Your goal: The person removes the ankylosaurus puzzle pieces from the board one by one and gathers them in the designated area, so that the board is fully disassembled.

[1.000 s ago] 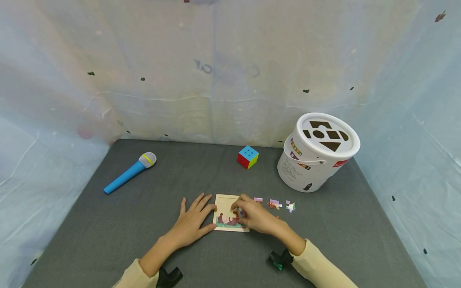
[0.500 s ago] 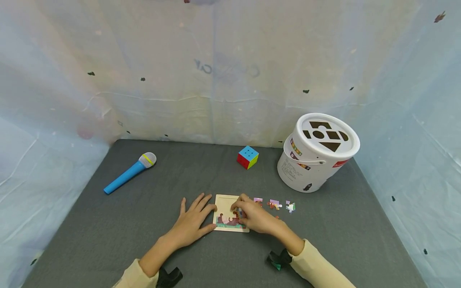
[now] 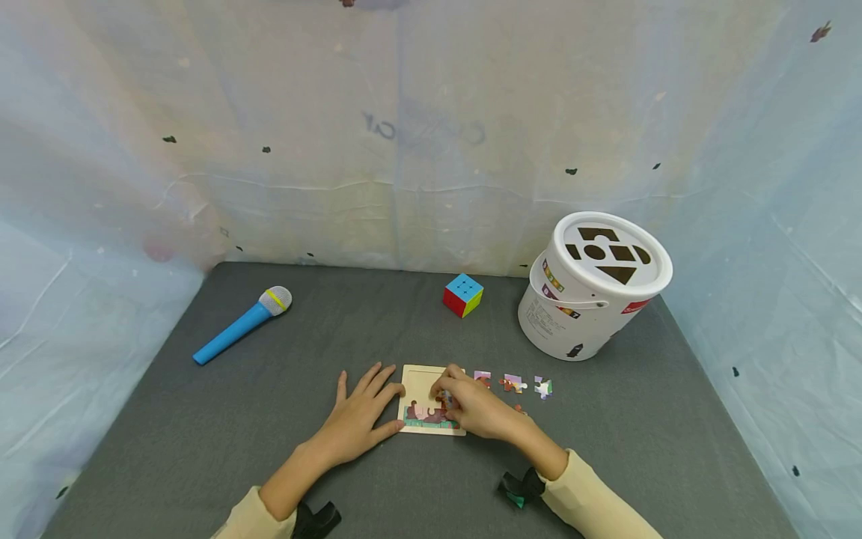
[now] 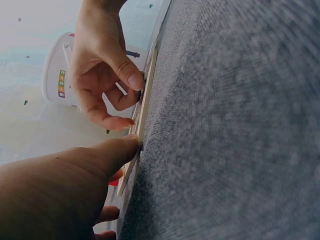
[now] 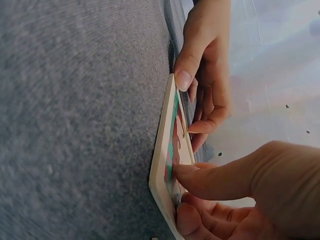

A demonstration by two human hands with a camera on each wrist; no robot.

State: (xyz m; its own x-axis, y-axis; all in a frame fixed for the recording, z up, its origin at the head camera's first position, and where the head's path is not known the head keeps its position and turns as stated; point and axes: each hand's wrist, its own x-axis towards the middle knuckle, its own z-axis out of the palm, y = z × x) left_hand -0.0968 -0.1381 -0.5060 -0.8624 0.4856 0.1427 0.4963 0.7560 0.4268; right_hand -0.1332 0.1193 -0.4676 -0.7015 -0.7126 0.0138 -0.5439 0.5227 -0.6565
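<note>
The left hand (image 3: pixel 357 421), spread wide, should steady the wooden board (image 3: pixel 419 380) it touches between the hands. The right hand (image 3: pixel 475 405) curls over it; I can't tell if it pinches a piece. Match bumps, then press softly. The board is pale, with pink, brown and green by the thumbs.

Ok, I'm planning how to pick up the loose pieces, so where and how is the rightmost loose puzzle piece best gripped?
Probably by opposite edges of the rightmost loose puzzle piece, in a thumb-and-finger pinch from above with the right hand. It lies flat on the grey tabletop, and a gap parts it from the loose piece to its left.
</note>
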